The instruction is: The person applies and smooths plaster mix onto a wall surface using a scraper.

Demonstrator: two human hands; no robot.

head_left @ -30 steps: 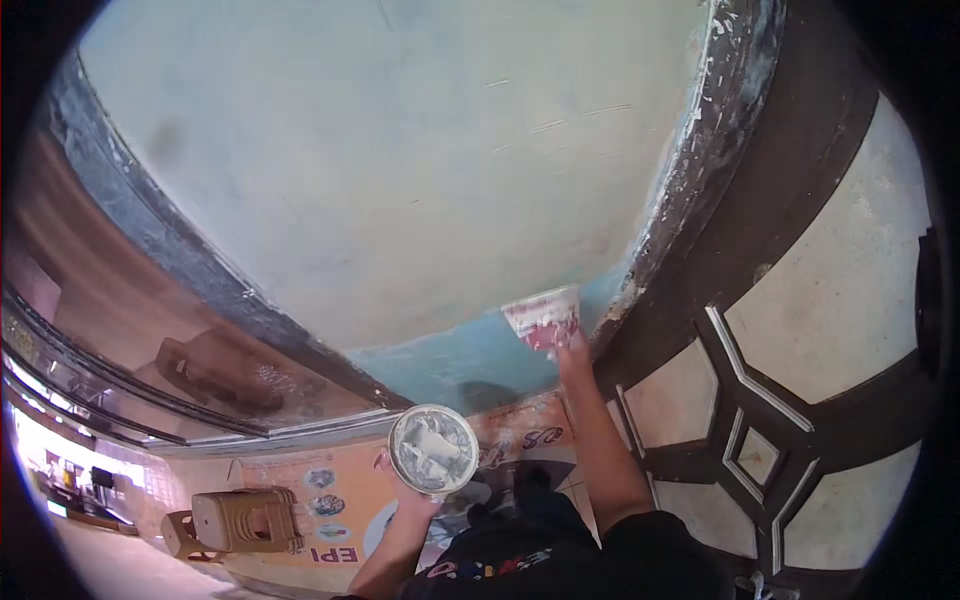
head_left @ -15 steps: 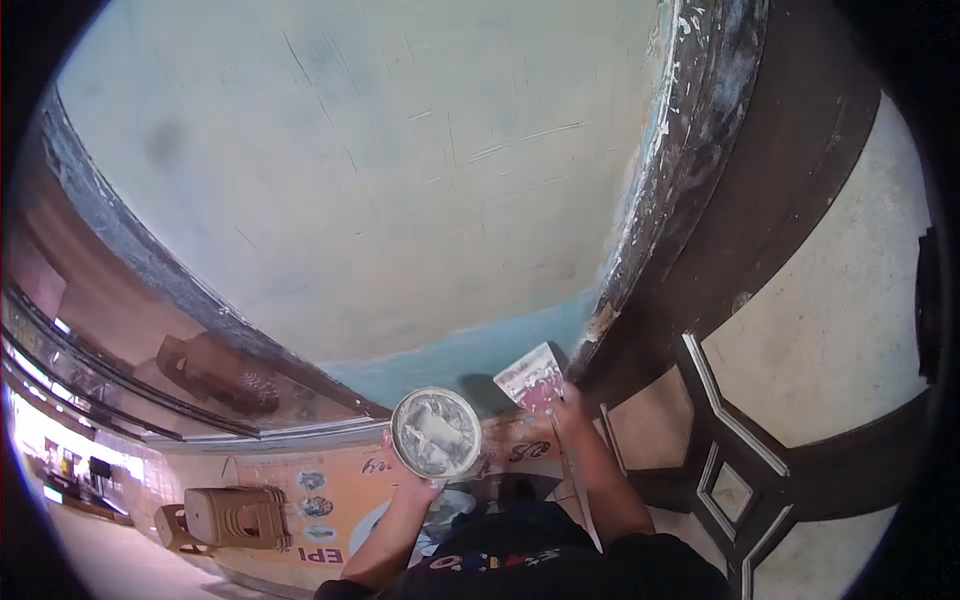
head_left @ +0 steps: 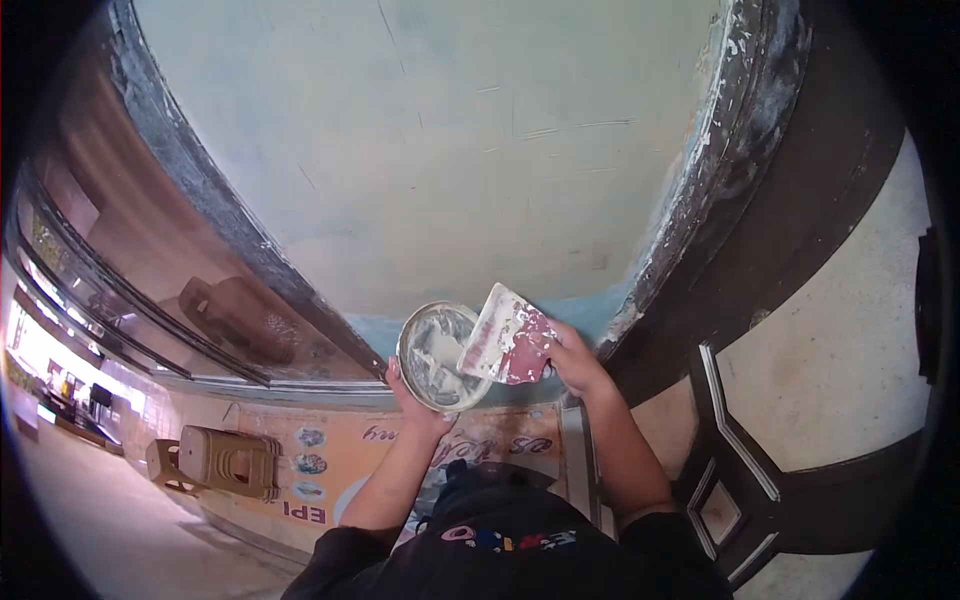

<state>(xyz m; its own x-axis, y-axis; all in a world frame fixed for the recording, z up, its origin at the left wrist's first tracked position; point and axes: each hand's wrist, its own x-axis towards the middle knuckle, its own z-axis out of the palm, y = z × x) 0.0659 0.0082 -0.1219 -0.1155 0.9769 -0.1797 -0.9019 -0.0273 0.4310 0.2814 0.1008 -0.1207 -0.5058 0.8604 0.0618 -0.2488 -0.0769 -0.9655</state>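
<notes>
My left hand (head_left: 412, 405) grips a round, shallow tub (head_left: 418, 392) from below and the left side, fingers at its rim. Whitish putty (head_left: 437, 345) is smeared over the inside of the tub. On the right, my right hand (head_left: 577, 362) is closed around a flat putty spreader (head_left: 525, 345), dark red and spattered with white. The spreader's pale blade edge overlaps the tub's right rim in this view. Behind both hands stands a pale wall panel (head_left: 440, 180) with several scratches and a bluish strip along its bottom.
A dark, paint-flecked frame (head_left: 690, 190) borders the panel on the right, and another frame edge (head_left: 200, 165) runs down its left. Stacked brown plastic stools (head_left: 225, 462) stand at the lower left, near an orange printed banner (head_left: 340, 440). Dark-and-cream panelling (head_left: 800, 400) fills the right side.
The spreader has moved left and tilted over, from beside the tub to its right rim. The tub has risen in view and tipped toward the spreader. The head view has shifted slightly.
</notes>
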